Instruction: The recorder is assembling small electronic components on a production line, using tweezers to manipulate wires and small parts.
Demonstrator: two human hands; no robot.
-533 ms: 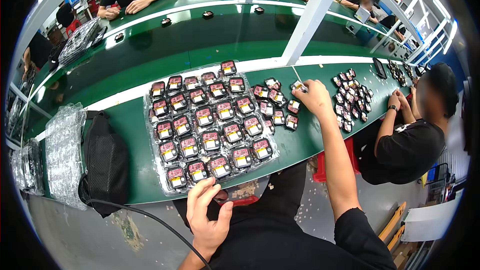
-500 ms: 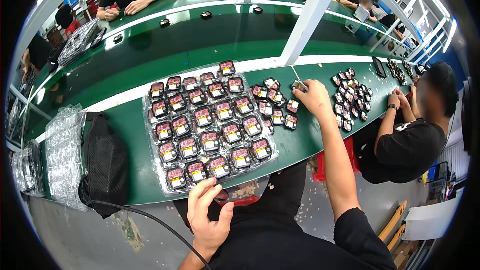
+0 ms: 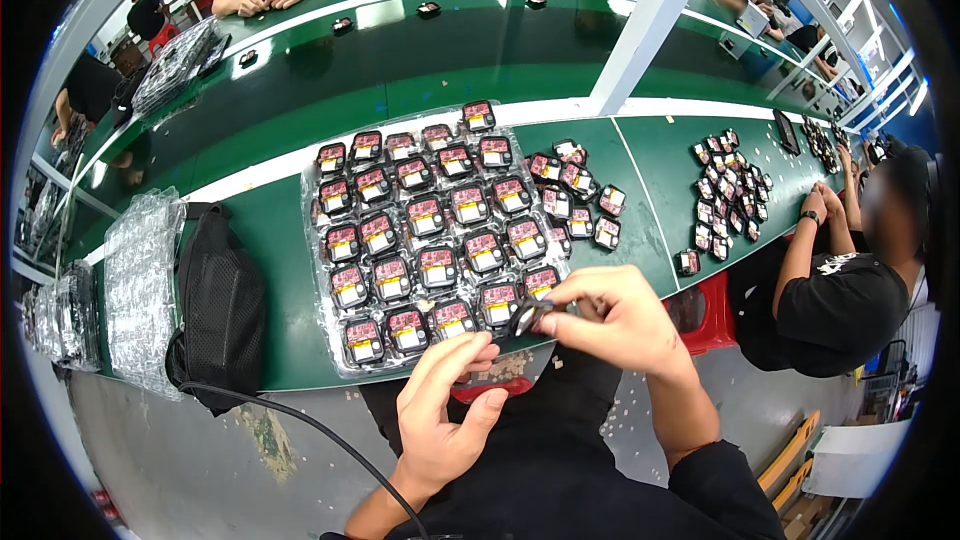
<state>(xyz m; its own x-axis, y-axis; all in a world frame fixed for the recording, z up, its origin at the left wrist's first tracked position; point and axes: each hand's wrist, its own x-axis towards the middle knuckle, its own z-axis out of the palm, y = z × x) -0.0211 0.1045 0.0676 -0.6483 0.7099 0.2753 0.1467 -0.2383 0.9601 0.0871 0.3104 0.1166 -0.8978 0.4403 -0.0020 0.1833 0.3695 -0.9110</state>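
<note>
My right hand [image 3: 618,325] pinches a small black device [image 3: 523,317] above the near right corner of a clear plastic tray [image 3: 325,315]. That device is tilted, so its labelled face is hard to see. Rows of similar black devices [image 3: 436,267], with pink, white and yellow labels, fill much of the tray. My left hand [image 3: 445,418] is open and holds nothing, fingers apart, just off the tray's near edge. Right of the tray lies a loose cluster of the same devices [image 3: 578,180].
A black mesh bag [image 3: 222,310] and stacked clear trays [image 3: 142,290] lie left; a black cable [image 3: 300,408] runs from the bag past my left forearm. A white post [image 3: 655,25] rises behind the bench. A co-worker [image 3: 850,290] sits right, near another device pile [image 3: 725,190].
My right hand has come from the loose cluster back toward me, bringing a device over the tray's near corner. My left hand stays near the tray's front edge. The view has shifted slightly.
</note>
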